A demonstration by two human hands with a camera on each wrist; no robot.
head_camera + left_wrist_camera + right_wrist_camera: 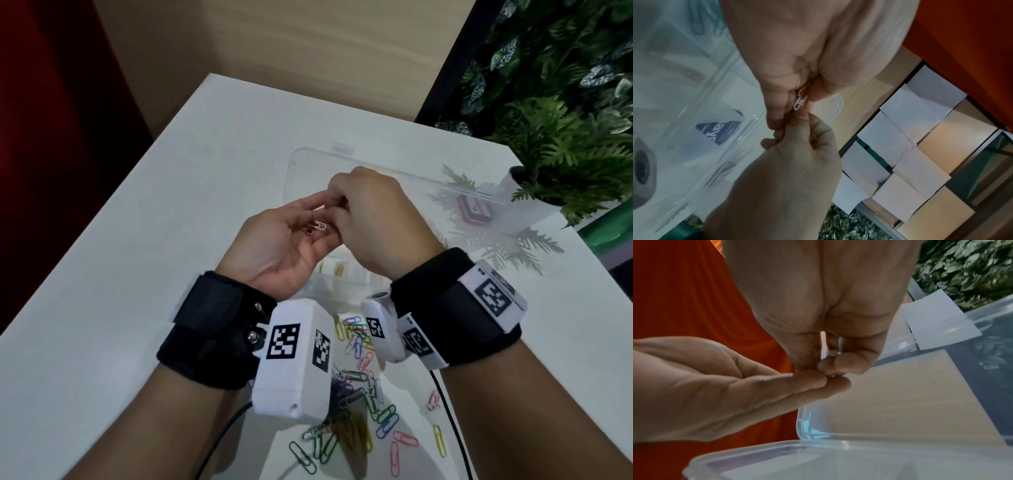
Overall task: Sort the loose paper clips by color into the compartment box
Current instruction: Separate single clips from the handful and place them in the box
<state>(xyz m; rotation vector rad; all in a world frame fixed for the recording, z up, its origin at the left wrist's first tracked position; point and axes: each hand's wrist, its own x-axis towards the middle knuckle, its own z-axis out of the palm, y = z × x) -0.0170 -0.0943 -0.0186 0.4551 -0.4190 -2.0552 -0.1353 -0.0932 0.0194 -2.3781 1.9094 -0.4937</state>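
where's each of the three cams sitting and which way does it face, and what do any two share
Head: on the head, facing forward and down at the white table; both forearms, left hand and right hand show.
Left wrist: on the left wrist, looking along the palm to a white paper clip.
Right wrist: on the right wrist, looking along its curled fingers over the clear compartment box.
Shared: every view shows both hands meeting.

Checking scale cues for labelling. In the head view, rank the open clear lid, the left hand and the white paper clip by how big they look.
1. open clear lid, partly hidden behind the hands
2. left hand, though it is nearer the camera, so the gap is unsure
3. white paper clip, lying in the left palm, far smaller
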